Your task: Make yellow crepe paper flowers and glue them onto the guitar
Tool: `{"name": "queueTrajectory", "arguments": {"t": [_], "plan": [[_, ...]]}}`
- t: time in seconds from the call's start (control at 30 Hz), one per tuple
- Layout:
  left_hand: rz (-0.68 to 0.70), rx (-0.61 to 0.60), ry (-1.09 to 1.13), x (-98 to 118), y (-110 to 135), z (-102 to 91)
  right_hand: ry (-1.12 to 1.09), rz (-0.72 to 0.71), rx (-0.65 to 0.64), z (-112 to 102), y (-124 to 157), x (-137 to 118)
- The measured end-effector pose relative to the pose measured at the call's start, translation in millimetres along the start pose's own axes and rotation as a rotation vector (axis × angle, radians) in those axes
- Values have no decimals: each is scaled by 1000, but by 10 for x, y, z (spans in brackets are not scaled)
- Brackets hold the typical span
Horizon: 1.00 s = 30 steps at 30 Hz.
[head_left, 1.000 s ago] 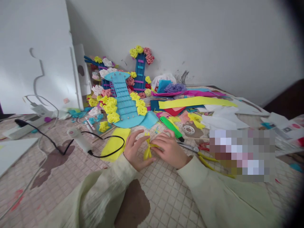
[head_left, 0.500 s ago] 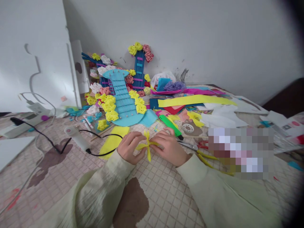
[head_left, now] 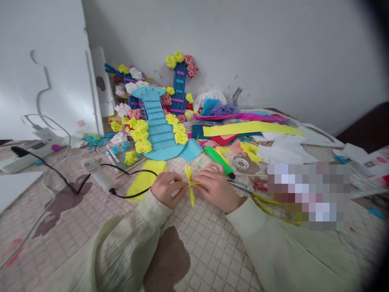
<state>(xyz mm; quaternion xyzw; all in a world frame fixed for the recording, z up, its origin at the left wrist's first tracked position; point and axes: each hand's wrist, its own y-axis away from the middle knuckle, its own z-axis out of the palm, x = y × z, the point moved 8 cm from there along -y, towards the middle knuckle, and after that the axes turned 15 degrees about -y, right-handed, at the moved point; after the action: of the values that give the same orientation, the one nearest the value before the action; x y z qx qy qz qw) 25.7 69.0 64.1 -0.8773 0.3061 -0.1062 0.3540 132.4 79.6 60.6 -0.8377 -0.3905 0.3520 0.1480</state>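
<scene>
Between my hands is a small yellow crepe-paper flower (head_left: 191, 196) with narrow petals spread in a cross. The fingers of my left hand (head_left: 166, 189) pinch its left petal, mostly covering it. Opposite, my right hand (head_left: 215, 187) grips the right petal between thumb and fingers. One petal points up and one down, both free. Left of my left hand lies a yellow paper sheet (head_left: 139, 182). A green box cutter (head_left: 218, 160) rests just beyond my right hand, and scissors with yellow handles (head_left: 267, 205) lie to its right.
A white glue gun (head_left: 99, 176) with a black cable lies at left. Behind stands a light blue guitar-shaped board (head_left: 159, 132) with yellow paper flowers. Crepe strips, including a long yellow strip (head_left: 252, 128), lie at the back right. A power strip (head_left: 27, 156) is far left.
My left fingers have closed further over the left petal, which showed more before. The upright petals have turned slightly and look narrower. My right hand has hardly moved.
</scene>
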Motion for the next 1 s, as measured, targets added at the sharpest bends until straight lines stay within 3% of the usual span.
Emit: {"name": "queueTrajectory", "arguments": {"t": [0.23, 0.6, 0.73, 1.0], "plan": [[20, -34, -83, 23, -18, -1, 8, 6, -57, 50, 10, 12], [-32, 35, -93, -57, 0, -31, -13, 27, -37, 42, 8, 25], [13, 34, -72, -11, -22, -54, -19, 25, -45, 48, 4, 26], [61, 12, 30, -6, 46, 79, -43, 24, -37, 57, 12, 31]]}}
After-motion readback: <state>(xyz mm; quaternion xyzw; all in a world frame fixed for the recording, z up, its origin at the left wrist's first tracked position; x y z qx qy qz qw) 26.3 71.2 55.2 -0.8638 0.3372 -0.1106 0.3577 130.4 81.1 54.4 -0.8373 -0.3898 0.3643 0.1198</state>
